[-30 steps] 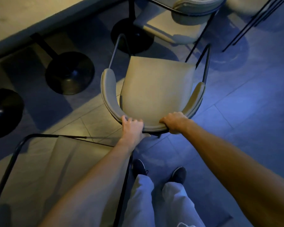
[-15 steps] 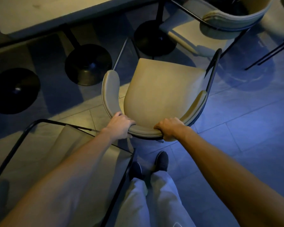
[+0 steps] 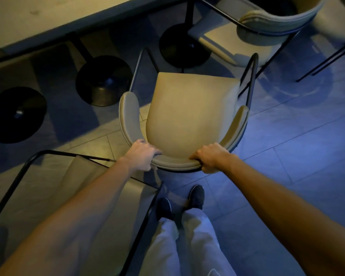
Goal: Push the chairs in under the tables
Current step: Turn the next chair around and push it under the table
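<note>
The armchair you are working on sits in the middle of the view, its beige seat facing 12 o'clock toward the table, whose edge runs across the 10 to 11 o'clock corner. The seat front is not yet under the tabletop; there is open floor between them.

Going left to right: a second chair with a thin black frame stands at 8 o'clock, just beside your left forearm. Three round black pedestal bases stand on the floor; one of them is at 10 o'clock of the armchair. Your left hand has its fingers curled over the curved backrest at its left end, and your right hand is wrapped over the same rail at its right end; both grip it closed. At 1 o'clock, a third chair stands near the seat front.

Judging by the slim metal legs and thin padded shell, the armchair should be light and stiff, and likely to slide easily on the tiles. The backrest rail is the sensible hold: firm and padded, and your hands are spread wide enough to steer. Watch that the front legs pass between the pedestal bases, and that the right armrest clears the third chair.
</note>
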Demonstrator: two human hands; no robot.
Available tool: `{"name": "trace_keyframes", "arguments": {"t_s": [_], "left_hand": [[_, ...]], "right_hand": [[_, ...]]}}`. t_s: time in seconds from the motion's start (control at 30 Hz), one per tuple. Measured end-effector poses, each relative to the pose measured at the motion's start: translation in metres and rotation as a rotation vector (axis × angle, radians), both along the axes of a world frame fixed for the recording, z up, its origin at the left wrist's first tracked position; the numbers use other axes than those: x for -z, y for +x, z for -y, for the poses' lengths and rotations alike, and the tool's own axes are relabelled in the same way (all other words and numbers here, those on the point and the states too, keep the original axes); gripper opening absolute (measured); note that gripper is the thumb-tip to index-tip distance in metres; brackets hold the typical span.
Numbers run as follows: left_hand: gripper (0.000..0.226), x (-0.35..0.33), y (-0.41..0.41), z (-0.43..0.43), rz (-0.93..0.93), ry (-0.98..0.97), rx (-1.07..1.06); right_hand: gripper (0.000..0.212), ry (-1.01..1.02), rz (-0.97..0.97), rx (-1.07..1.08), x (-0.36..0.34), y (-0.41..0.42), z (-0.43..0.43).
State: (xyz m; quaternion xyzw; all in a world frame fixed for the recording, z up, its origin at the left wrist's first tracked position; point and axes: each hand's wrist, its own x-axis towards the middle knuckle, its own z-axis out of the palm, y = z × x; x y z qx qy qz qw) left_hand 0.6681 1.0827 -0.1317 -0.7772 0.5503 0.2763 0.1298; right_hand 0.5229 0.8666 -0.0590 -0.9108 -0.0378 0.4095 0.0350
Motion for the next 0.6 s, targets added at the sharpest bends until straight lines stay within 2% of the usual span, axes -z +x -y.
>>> {"name": "trace_keyframes", "arguments": {"t_s": [0.27,0.5,0.6], "left_hand": [[0.071,0.007,0.0,-0.015,0.001,-0.023,-0.158],[0.062,0.009,-0.017,0.005,-0.004,-0.01,-0.289],[0.06,0.012,-0.019,0.017,0.052,0.022,-0.289]], "right_hand": [[0.053,0.012,-0.001,-0.092,0.0,0.033,0.004],[0.044,-0.072,0.023,-0.249,-0.006,0.062,0.026],[0.048,-0.082,0.008,-0.291,-0.005,0.072,0.039]]}}
